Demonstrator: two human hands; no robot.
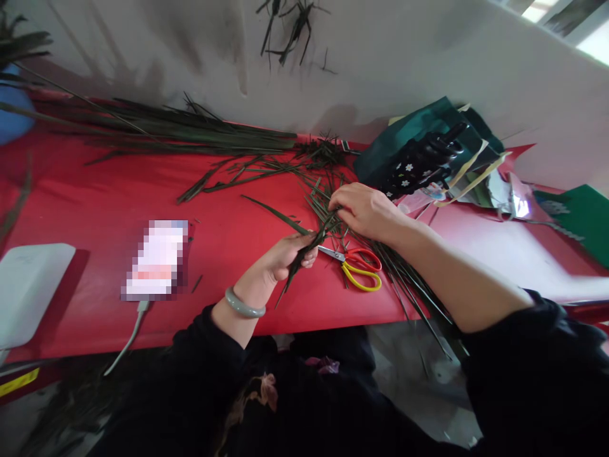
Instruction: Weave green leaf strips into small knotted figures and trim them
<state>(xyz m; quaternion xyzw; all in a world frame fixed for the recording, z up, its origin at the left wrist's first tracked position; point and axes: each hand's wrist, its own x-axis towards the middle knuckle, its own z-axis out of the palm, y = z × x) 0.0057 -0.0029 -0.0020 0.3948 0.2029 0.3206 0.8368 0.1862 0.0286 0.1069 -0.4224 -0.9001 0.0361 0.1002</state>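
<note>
My left hand (291,254), with a pale bangle (243,304) on its wrist, is closed around a bundle of dark green leaf strips (301,255). One long strip sticks out of the bundle to the upper left. At the bundle's far end my right hand (364,209) pinches the strips, fingers bent down; the fingertips are partly hidden. Scissors with one red and one yellow handle loop (361,279) lie just right of my left hand, their blades partly under it. Loose cut strips (409,279) spread beneath my right forearm and hang over the table's front edge.
On the red table (228,266) a charging phone (157,260) and a white box-shaped device (33,289) lie left. Long leaves (190,130) line the wall. At the right back are a dark green bag (404,133), a black flowered bottle (419,164) and a green item (578,219).
</note>
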